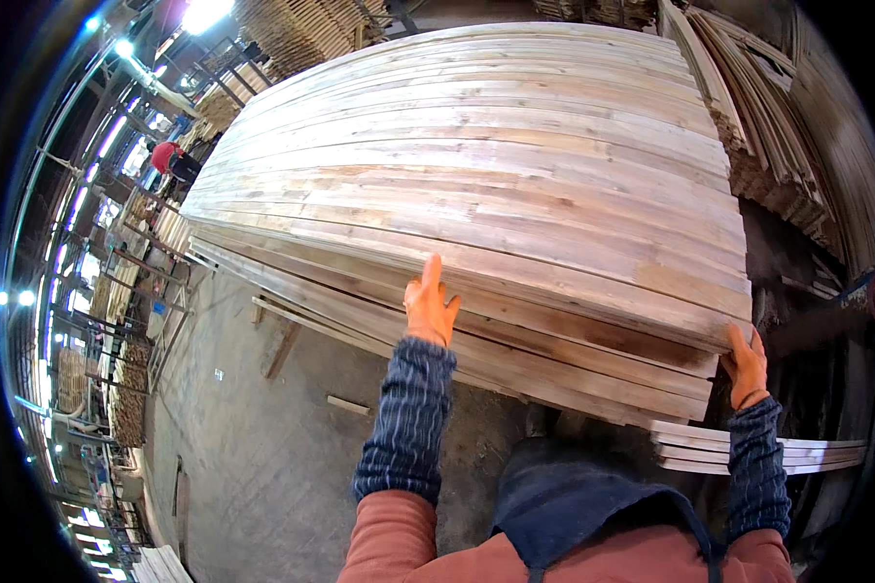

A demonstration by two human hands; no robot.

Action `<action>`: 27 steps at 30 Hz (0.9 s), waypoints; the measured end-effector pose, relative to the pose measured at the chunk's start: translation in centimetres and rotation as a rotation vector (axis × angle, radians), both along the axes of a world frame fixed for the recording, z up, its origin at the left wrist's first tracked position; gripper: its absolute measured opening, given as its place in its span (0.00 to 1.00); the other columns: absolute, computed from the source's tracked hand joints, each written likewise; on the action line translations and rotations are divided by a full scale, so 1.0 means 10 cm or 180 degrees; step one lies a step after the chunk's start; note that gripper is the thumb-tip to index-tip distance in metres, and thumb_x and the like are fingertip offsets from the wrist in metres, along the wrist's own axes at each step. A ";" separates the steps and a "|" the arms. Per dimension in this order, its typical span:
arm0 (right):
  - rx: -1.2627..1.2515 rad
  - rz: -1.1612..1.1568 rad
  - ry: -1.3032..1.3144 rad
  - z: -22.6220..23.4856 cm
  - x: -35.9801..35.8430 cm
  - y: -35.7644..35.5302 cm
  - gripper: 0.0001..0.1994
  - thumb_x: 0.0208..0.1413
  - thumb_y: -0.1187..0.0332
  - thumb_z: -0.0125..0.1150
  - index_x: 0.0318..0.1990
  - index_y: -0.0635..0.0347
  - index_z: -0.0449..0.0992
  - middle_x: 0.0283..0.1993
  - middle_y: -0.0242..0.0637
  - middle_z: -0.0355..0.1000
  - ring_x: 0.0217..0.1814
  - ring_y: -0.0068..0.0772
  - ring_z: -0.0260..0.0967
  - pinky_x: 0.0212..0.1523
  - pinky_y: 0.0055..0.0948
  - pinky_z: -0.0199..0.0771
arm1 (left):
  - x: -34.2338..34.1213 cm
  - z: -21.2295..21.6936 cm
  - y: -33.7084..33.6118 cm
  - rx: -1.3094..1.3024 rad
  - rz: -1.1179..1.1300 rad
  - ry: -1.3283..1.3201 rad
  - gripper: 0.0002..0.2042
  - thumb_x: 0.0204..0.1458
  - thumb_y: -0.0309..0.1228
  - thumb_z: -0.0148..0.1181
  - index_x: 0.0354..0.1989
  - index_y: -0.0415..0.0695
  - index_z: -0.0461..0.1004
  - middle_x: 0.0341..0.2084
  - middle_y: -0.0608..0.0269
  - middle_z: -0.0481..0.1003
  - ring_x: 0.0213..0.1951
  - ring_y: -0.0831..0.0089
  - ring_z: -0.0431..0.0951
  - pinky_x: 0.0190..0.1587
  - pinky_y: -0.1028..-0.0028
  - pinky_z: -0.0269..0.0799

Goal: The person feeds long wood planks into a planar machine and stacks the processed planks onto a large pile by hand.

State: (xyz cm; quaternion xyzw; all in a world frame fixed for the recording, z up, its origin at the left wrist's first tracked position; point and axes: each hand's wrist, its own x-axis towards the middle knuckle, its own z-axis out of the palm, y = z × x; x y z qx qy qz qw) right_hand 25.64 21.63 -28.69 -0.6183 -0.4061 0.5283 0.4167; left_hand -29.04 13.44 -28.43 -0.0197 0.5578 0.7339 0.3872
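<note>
A wide stack of long, pale wooden boards (496, 165) slopes away in front of me. My left hand (432, 306), in an orange glove, is at the stack's near long edge, its index finger stretched out and its thumb apart. It is open and touches or hovers at the edge; which one I cannot tell. At the near right corner my right hand (746, 367), also gloved in orange, has its digits around the end of the nearest top board (593, 301). Lower boards (554, 340) jut toward me beneath the upper layers, partly hidden by my left hand.
A short pile of boards (690, 452) lies by my right forearm. More stacked timber (768, 136) stands at the far right. A loose wood piece (348, 404) lies on the concrete floor (262, 457). Far left, a person in red headwear (168, 157) bends beside the stack.
</note>
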 end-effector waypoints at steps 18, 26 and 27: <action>0.0471 0.3714 -0.0394 1.37 -2.00 0.03 0.34 0.60 0.67 0.69 0.73 0.58 0.64 0.72 0.48 0.67 0.75 0.44 0.63 0.75 0.45 0.61 | 0.14 -0.35 -0.55 0.0517 -0.0926 -0.1083 0.25 0.60 0.46 0.67 0.65 0.54 0.74 0.59 0.69 0.75 0.57 0.71 0.75 0.55 0.65 0.74; -0.0744 0.5455 0.0541 -0.02 -4.15 -0.16 0.52 0.54 0.47 0.73 0.79 0.60 0.50 0.76 0.54 0.58 0.76 0.47 0.58 0.74 0.42 0.59 | 1.22 -0.02 -1.21 -0.0038 -0.2850 -0.1744 0.29 0.60 0.41 0.67 0.69 0.48 0.68 0.64 0.62 0.72 0.61 0.66 0.74 0.65 0.59 0.69; -0.0185 0.5301 0.0211 -0.09 -4.03 -0.30 0.55 0.50 0.46 0.76 0.79 0.61 0.51 0.76 0.53 0.59 0.76 0.48 0.58 0.75 0.40 0.58 | 1.09 0.01 -1.31 -0.0236 -0.2780 -0.1740 0.30 0.61 0.43 0.66 0.70 0.47 0.67 0.65 0.61 0.71 0.62 0.65 0.73 0.66 0.58 0.69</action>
